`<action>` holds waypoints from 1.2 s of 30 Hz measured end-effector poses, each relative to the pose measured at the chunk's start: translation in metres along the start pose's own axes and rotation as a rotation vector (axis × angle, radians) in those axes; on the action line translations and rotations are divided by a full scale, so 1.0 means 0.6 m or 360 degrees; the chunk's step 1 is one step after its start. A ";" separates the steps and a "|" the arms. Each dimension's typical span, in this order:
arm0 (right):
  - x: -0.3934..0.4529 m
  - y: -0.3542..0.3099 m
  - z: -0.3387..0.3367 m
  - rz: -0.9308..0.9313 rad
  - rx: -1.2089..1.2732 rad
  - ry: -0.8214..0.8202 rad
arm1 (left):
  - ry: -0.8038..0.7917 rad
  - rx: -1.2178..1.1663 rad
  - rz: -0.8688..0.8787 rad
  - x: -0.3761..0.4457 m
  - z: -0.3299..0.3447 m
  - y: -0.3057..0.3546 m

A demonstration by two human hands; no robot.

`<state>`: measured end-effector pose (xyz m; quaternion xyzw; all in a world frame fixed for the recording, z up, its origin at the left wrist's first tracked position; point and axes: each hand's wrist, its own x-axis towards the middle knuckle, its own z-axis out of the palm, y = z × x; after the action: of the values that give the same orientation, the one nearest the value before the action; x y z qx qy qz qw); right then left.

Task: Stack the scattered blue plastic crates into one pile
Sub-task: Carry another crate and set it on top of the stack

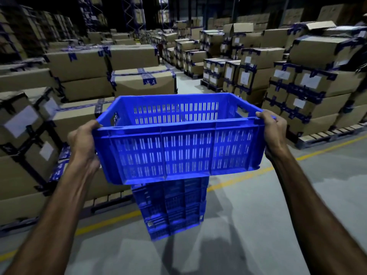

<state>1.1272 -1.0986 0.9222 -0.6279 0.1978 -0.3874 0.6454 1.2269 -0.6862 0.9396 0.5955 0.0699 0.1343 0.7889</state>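
A blue slotted plastic crate (178, 149) is held in the air in front of me, open side up and empty. My left hand (84, 144) grips its left end at the rim, and my right hand (273, 135) grips its right end. Directly below it a pile of blue crates (170, 211) stands on the grey floor. The held crate hides the top of the pile, so I cannot tell whether the two touch.
Stacks of taped cardboard boxes (79, 64) on pallets line the left side, and more boxes (309, 84) stand on the right. A yellow floor line (238, 178) runs behind the pile. An aisle (188, 80) leads away between the box stacks.
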 end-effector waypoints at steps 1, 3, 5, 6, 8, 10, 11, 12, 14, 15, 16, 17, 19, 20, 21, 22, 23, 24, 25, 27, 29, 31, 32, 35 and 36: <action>0.008 0.003 0.009 0.0001 0.0000 -0.0013 | 0.0012 -0.0004 -0.0010 0.010 0.003 -0.003; 0.026 0.013 0.029 0.0019 -0.0003 -0.0025 | 0.0038 -0.0002 -0.0010 0.037 0.007 -0.015; 0.046 0.026 0.050 0.0022 -0.0010 -0.0041 | 0.0045 0.0014 -0.0010 0.064 0.010 -0.029; 0.056 0.034 0.062 0.0025 -0.0019 -0.0057 | 0.0046 0.0022 -0.0017 0.081 0.011 -0.036; 0.080 0.051 0.089 0.0019 -0.0046 -0.0084 | 0.0047 0.0025 -0.0031 0.119 0.013 -0.054; 0.103 0.067 0.117 0.0019 -0.0065 -0.0118 | 0.0075 -0.0016 -0.0040 0.158 0.016 -0.074; 0.112 0.073 0.133 0.0025 -0.0076 -0.0137 | 0.0098 -0.0038 -0.0044 0.179 0.019 -0.084; 0.124 0.082 0.150 0.0035 -0.0096 -0.0151 | 0.0112 -0.0053 -0.0049 0.200 0.022 -0.093; 0.144 0.101 0.177 0.0070 -0.0128 -0.0178 | 0.0102 -0.0058 -0.0075 0.238 0.025 -0.112; 0.156 0.113 0.191 0.0087 -0.0139 -0.0207 | 0.0087 -0.0053 -0.0098 0.260 0.024 -0.121; 0.170 0.127 0.203 0.0094 -0.0158 -0.0250 | 0.0068 -0.0038 -0.0126 0.281 0.022 -0.129; 0.184 0.142 0.215 0.0093 -0.0177 -0.0304 | 0.0038 -0.0020 -0.0156 0.301 0.019 -0.137; 0.206 0.170 0.234 0.0099 -0.0213 -0.0407 | -0.0046 0.0025 -0.0182 0.337 0.016 -0.154; 0.215 0.183 0.244 0.0107 -0.0231 -0.0442 | -0.0076 0.0042 -0.0188 0.354 0.015 -0.162; 0.221 0.196 0.253 0.0113 -0.0242 -0.0474 | -0.0095 0.0057 -0.0200 0.369 0.014 -0.170; 0.229 0.208 0.261 0.0117 -0.0245 -0.0502 | -0.0118 0.0070 -0.0217 0.383 0.015 -0.176; 0.236 0.220 0.268 0.0116 -0.0242 -0.0528 | -0.0141 0.0084 -0.0235 0.395 0.015 -0.181; 0.243 0.230 0.274 0.0111 -0.0238 -0.0547 | -0.0156 0.0099 -0.0248 0.406 0.014 -0.186; 0.253 0.240 0.280 0.0111 -0.0226 -0.0558 | -0.0165 0.0106 -0.0262 0.418 0.014 -0.190; 0.269 0.258 0.293 0.0125 -0.0198 -0.0578 | -0.0165 0.0115 -0.0293 0.438 0.012 -0.199; 0.280 0.276 0.303 0.0140 -0.0193 -0.0616 | -0.0134 0.0129 -0.0311 0.453 0.007 -0.210; 0.289 0.292 0.308 0.0144 -0.0195 -0.0663 | -0.0099 0.0112 -0.0331 0.463 0.003 -0.224; 0.292 0.300 0.310 0.0138 -0.0201 -0.0678 | -0.0100 0.0113 -0.0343 0.464 0.001 -0.232; 0.295 0.323 0.313 0.0146 -0.0213 -0.0714 | -0.0144 0.0155 -0.0397 0.463 -0.009 -0.258; 0.296 0.330 0.311 0.0158 -0.0219 -0.0727 | -0.0149 0.0155 -0.0407 0.462 -0.009 -0.264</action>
<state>1.4259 -1.1263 0.7972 -0.7313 0.1033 -0.1888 0.6472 1.5103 -0.6396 0.8002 0.6250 0.1148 0.0013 0.7722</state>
